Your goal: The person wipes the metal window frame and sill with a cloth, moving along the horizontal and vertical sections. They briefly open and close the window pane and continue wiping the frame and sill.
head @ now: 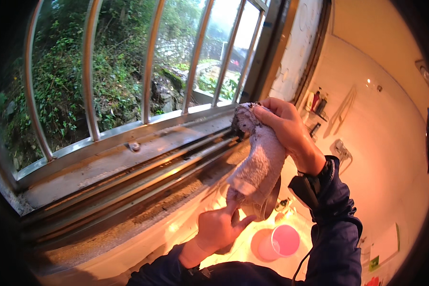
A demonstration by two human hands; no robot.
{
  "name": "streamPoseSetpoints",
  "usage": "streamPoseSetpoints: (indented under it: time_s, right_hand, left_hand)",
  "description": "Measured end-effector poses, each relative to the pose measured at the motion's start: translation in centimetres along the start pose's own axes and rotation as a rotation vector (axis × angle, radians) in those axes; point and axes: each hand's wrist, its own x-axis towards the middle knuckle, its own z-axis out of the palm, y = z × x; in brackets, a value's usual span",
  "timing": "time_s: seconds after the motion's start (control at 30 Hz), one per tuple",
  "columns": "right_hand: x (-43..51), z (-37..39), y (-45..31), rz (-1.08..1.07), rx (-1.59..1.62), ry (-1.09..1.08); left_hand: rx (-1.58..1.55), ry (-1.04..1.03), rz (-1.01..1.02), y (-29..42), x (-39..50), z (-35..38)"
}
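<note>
A dirt-stained terry cloth (pixel 262 153) hangs between my two hands, beside the window's sliding track (pixel 157 171). My right hand (pixel 289 130) pinches its upper end, where dark grime shows, close to the window frame. Lower down, my left hand (pixel 220 228) holds the cloth's bottom part, with a finger against or inside a fold and the thumb apart. The metal track runs diagonally below the barred window and has dirt in and along it.
Metal window bars (pixel 148 64) stand beyond the sill (pixel 93 161), with plants outside. A pink bucket (pixel 280 243) is below me. Bottles (pixel 318 102) and a wall-mounted fixture (pixel 341 150) are on the tiled wall at right.
</note>
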Motion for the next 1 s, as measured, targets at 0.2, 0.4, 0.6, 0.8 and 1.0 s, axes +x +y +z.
streamPoseSetpoints:
  time_s: [0.2,0.4,0.6,0.8,1.0]
  right_hand:
    - [-6.2,0.1,5.1,0.091,0.037,0.079]
    - [-9.5,-0.5,13.2,0.338,0.012,0.079]
    - [-12.0,-1.2,18.3,0.268,-0.122,-0.073]
    - [-19.0,-1.4,23.0,0.390,-0.254,-0.466]
    - [-23.7,4.4,24.5,0.337,0.073,-0.308]
  left_hand:
    - [-0.215,0.280,-0.015,1.5,1.1,0.8]
    - [-0.105,0.093,0.016,1.6,3.6,2.4]
    - [-0.491,0.032,-0.215,-0.6,6.9,4.4]
    - [-0.626,0.031,-0.289,0.6,7.1,7.1]
    - [-0.789,0.028,-0.328,2.2,8.4,7.6]
